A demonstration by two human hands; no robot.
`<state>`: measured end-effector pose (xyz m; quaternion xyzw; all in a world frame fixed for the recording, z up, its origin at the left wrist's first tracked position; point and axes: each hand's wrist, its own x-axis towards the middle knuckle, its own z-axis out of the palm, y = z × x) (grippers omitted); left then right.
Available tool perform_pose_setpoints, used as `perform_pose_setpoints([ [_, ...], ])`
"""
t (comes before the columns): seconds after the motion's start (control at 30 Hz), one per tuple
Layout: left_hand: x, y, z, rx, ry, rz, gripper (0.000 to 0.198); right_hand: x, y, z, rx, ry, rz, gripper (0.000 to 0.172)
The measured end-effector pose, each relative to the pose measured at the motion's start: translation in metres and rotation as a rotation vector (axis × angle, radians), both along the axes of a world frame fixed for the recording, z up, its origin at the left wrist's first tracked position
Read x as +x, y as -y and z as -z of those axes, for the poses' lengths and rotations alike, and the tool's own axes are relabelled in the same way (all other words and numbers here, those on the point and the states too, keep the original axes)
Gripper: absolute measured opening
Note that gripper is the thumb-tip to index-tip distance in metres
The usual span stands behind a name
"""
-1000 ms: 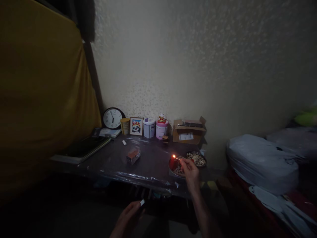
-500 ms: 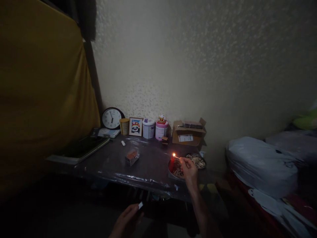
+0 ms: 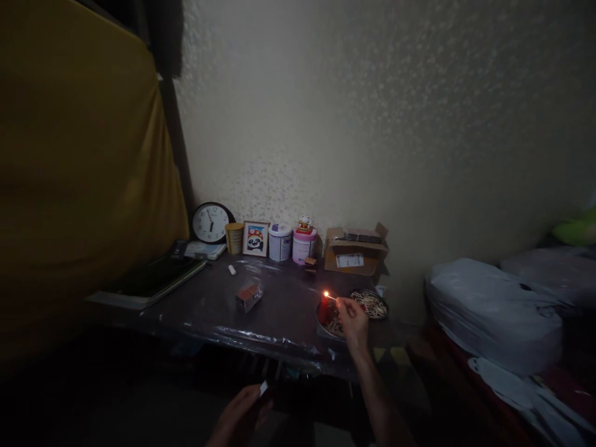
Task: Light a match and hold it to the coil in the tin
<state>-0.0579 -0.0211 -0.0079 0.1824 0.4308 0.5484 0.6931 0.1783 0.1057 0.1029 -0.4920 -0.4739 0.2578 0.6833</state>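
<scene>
My right hand (image 3: 352, 318) pinches a burning match (image 3: 331, 297), its flame at the top of a short red candle (image 3: 323, 308). The candle stands in a round dish (image 3: 326, 324) on the dark plastic-covered table (image 3: 279, 310). A second dish (image 3: 371, 303) heaped with several matchsticks sits just right of my hand. My left hand (image 3: 241, 413) is low below the table's front edge, closed on a small matchbox (image 3: 263, 388). The room is dim.
Along the wall stand a clock (image 3: 211, 222), a yellow cup (image 3: 234, 236), a panda picture (image 3: 256, 238), two tins (image 3: 292, 243) and an open cardboard box (image 3: 356, 249). A wrapped packet (image 3: 248, 295) lies mid-table, books (image 3: 149, 280) at left. Bagged bundles (image 3: 493, 310) lie at right.
The match flame has dropped slightly and now sits at the candle's top. My left hand has sunk a little lower with the matchbox.
</scene>
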Motion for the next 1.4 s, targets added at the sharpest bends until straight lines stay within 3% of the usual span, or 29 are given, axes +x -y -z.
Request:
perform_pose_setpoints([
  [0.33, 0.002, 0.009, -0.023, 0.106, 0.023, 0.08, 0.025, 0.002, -0.008, 0.01, -0.015, 0.013, 0.004, 0.03],
  [1.4, 0.002, 0.011, -0.031, 0.062, 0.002, 0.105, 0.024, 0.003, -0.014, 0.011, -0.055, 0.059, -0.002, 0.029],
])
